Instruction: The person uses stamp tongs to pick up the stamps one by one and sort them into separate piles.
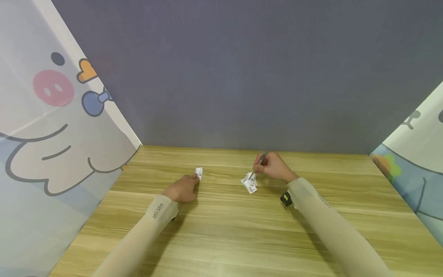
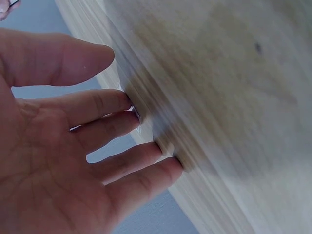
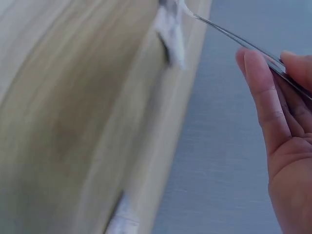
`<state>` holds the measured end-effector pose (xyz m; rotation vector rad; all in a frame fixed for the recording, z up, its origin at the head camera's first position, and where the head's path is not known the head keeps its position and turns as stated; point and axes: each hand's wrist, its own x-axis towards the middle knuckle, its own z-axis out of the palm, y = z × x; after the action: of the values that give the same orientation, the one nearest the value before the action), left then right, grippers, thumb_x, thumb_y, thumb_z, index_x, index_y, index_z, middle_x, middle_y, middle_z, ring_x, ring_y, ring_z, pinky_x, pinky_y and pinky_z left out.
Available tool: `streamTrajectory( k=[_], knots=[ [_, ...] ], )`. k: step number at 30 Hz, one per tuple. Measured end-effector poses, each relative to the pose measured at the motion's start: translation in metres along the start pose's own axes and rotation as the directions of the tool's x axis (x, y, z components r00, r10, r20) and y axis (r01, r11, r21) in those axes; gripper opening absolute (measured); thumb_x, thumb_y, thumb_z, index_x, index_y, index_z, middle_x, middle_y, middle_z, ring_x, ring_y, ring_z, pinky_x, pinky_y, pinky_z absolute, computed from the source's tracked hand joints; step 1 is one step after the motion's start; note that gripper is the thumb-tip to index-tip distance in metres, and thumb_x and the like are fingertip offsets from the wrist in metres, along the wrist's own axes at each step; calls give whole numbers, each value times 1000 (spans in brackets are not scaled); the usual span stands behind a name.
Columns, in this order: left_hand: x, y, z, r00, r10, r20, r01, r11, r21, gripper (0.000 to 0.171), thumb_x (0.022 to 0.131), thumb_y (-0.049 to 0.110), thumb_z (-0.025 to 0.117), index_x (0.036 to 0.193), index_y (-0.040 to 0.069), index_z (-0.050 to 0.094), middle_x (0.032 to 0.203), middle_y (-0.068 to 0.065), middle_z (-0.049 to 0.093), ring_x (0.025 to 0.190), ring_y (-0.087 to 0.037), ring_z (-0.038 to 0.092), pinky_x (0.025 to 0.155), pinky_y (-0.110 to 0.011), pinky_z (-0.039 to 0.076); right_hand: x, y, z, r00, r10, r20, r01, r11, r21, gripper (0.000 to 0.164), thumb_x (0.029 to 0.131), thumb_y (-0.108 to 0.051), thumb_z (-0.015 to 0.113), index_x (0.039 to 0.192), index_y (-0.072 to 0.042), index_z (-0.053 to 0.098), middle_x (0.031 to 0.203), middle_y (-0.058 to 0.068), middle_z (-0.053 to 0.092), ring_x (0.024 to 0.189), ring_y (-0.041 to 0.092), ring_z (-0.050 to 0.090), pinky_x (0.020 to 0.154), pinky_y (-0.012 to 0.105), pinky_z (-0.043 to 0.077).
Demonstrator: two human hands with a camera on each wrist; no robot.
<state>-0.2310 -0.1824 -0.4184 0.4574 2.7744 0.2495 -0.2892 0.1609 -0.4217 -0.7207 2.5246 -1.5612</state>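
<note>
My right hand (image 1: 275,167) pinches a pair of metal tweezers (image 3: 239,40) between thumb and fingers. The tweezers point down, their tips at a small cluster of white printed paper pieces (image 1: 250,185) that partly overlap. In the right wrist view a crumpled white piece (image 3: 170,36) stands at the tips, slightly blurred; whether they grip it I cannot tell. To the left, my left hand (image 1: 182,188) lies low with its fingers fairly straight. Its fingertips (image 2: 127,118) touch a separate small white printed piece (image 1: 199,172) and the tabletop, partly covering that piece.
Everything lies on a wood-grain table (image 1: 225,238) backed by a grey panel (image 1: 221,77). Cartoon-printed panels (image 1: 69,146) flank it on both sides. A dark device (image 1: 286,199) shows at the right wrist, just over the table.
</note>
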Motion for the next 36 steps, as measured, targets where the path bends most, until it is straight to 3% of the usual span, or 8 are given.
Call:
streamTrajectory(
  k=[6, 12, 17, 20, 26, 32, 36],
  knots=[
    [1, 0, -1, 1000, 4, 4, -4, 1000, 3, 68, 78, 1, 57, 143, 0, 38, 152, -13, 27, 136, -37, 25, 110, -49, 25, -5, -17, -3, 996, -42, -78, 40, 999, -29, 7, 88, -7, 66, 84, -2, 65, 77, 7, 66, 74, 38, 66, 66, 49, 56],
    [1, -2, 1, 999, 32, -19, -32, 999, 16, 69, 75, 0, 58, 141, -2, 40, 150, -16, 31, 134, -38, 30, 108, -48, 29, -7, -29, -4, 973, -129, -189, 107, 987, -124, 9, 88, -14, 68, 85, -7, 69, 76, 2, 68, 68, 21, 67, 57, 36, 56],
    [3, -2, 1, 999, 36, -18, -36, 999, 6, 70, 74, 0, 59, 141, -2, 40, 150, -16, 30, 134, -38, 30, 107, -47, 31, -9, -35, -6, 950, -198, -242, 166, 975, -147, 8, 88, -12, 67, 86, -4, 69, 79, 2, 69, 67, 13, 66, 59, 31, 56],
    [4, -2, 1, 998, 53, -43, -53, 999, 0, 65, 73, -1, 59, 137, -4, 45, 146, -17, 36, 131, -37, 35, 107, -46, 32, -9, -37, -6, 942, -217, -256, 185, 972, -145, 9, 88, -11, 67, 86, -3, 68, 81, 2, 68, 67, 12, 66, 61, 33, 57],
    [9, -1, -4, 992, 86, -97, -86, 996, 6, 37, 90, 3, 51, 125, -8, 56, 132, -21, 50, 118, -36, 50, 100, -45, 41, -3, -38, 1, 922, -258, -289, 227, 964, -137, 4, 87, -7, 68, 85, -4, 69, 80, 2, 68, 65, 16, 67, 57, 29, 56],
    [8, -2, -7, 996, 69, -65, -71, 997, -31, 40, 94, 5, 47, 131, -8, 49, 137, -21, 43, 120, -37, 48, 98, -47, 42, 8, -43, 19, 911, -270, -311, 257, 963, -82, 2, 84, 2, 68, 86, 3, 66, 78, 11, 68, 64, 25, 67, 55, 32, 56],
    [7, -3, -10, 993, 71, -98, -74, 997, -27, 43, 94, 7, 48, 135, -8, 43, 140, -22, 39, 121, -42, 44, 98, -54, 40, 17, -46, 32, 914, -270, -302, 269, 962, -47, 4, 85, 0, 68, 88, 2, 67, 79, 11, 68, 65, 25, 67, 56, 30, 56]
  ],
)
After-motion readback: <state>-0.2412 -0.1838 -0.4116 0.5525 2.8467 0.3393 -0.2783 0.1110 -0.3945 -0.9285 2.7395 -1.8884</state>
